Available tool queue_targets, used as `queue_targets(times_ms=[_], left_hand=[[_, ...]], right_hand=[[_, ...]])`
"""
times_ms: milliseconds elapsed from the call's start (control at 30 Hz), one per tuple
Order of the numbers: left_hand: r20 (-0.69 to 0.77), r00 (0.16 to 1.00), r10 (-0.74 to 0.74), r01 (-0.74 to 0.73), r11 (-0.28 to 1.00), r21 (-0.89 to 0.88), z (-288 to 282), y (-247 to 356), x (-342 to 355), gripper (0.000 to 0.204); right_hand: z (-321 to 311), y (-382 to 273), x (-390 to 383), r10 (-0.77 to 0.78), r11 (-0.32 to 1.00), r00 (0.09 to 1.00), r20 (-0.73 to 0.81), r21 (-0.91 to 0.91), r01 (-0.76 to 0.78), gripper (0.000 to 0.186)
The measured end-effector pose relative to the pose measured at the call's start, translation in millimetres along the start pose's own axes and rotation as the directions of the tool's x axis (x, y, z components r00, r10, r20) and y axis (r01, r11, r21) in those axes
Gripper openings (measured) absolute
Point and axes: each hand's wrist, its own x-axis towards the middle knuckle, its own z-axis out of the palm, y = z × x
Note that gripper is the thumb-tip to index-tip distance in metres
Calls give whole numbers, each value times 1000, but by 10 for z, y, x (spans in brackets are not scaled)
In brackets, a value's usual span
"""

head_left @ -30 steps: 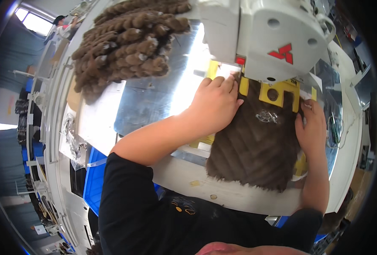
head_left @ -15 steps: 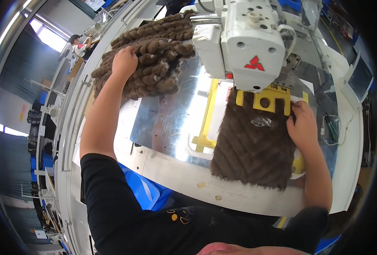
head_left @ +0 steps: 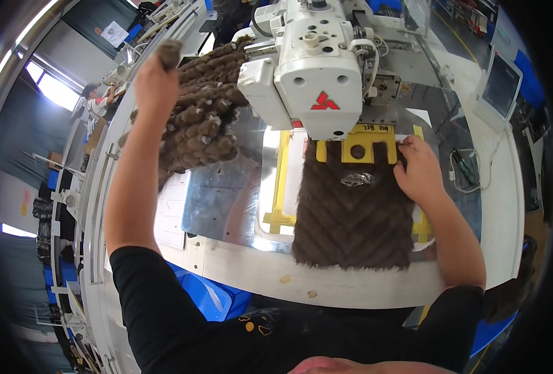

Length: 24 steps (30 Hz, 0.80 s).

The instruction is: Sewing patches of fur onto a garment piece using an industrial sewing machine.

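Observation:
My left hand (head_left: 155, 87) is raised at the near left of a heap of knobbly brown fur strips (head_left: 201, 124), fingers closed round a brown fur piece (head_left: 170, 53). A chevron-patterned fur panel (head_left: 351, 224) lies under the white sewing machine's head (head_left: 317, 75), on a metal plate (head_left: 220, 206). A yellow slotted template (head_left: 363, 134) rests on the panel's far end, with a crumpled clear piece (head_left: 357, 179) just below it. My right hand (head_left: 417, 168) grips the panel's right edge beside the template, fingers curled; their tips are partly hidden.
A monitor (head_left: 499, 84) stands at the right, near a cable and green-handled tool (head_left: 460, 168). A blue bin (head_left: 214, 293) sits below the table's front edge (head_left: 264, 280). A co-worker (head_left: 95, 103) sits at another bench at the far left; another dark-clothed person appears at the top.
My left hand has left the panel's top edge, reached into the fur heap and risen with a piece in it. The view has shifted; my right hand stays at the panel's edge.

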Motion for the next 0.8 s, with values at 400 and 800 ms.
queue_targets(times_ms=[400, 800], left_hand=[[-239, 912, -332, -100, 385, -917, -1739, 837, -526, 40], [406, 911, 69, 336, -696, -635, -469, 1581, -1530, 40]], right_hand=[[-691, -840, -47, -251, 745, 948, 195, 664, 60, 42], [-798, -935, -171, -285, 947, 955, -79, 132, 293, 33]])
